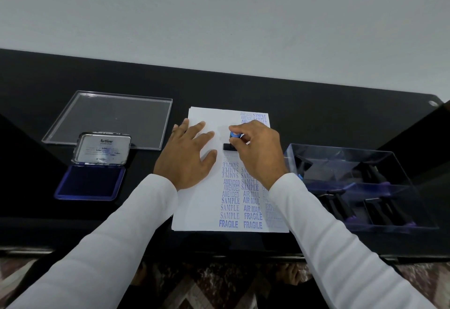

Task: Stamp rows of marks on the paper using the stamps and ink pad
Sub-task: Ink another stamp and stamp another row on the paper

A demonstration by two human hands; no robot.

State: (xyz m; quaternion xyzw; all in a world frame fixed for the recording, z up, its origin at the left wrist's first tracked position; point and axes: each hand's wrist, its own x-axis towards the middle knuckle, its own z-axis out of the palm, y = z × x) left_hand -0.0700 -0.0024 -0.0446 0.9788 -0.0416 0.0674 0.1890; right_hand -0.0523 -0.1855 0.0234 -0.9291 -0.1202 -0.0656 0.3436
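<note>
A white sheet of paper (194, 208) lies in the middle of the black table, covered in columns of blue marks such as SAMPLE, AMENDED, AIR MAIL and FRAGILE. My right hand (258, 150) grips a stamp (231, 141) with a blue-topped handle and black base, its base down on the paper above the left column. My left hand (188, 155) rests flat on the sheet's left side with fingers spread. The open ink pad (90, 182), blue inside with its metal lid raised, sits to the left.
A clear plastic box (360, 187) with compartments holding several more black stamps stands at the right. Its clear flat lid (109, 118) lies at the back left, behind the ink pad. The table's front edge runs just below the paper.
</note>
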